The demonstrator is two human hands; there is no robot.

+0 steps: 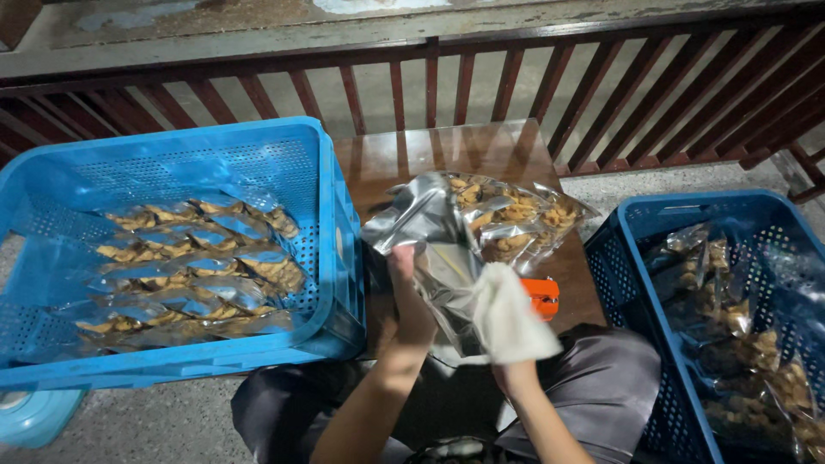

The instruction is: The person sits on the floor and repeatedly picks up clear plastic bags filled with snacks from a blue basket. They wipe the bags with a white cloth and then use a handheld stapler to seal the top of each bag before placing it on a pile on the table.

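Seated at small brown table [481, 150]. Left hand [404, 279] gripping edge of silver foil pouch [430, 232], held over table's near edge. Right hand [507, 331] clenched around white cloth [507, 322], pressed against pouch's lower right side. Orange tool [543, 296] just right of cloth, on table. Pile of clear snack bags [516, 215] on table behind pouch. Light blue crate [172, 155] left of table, packed with rows of bagged snacks [189, 266]. Dark blue crate [636, 223] right of table, loose snack bags inside. Red-brown railing [430, 77] beyond table.
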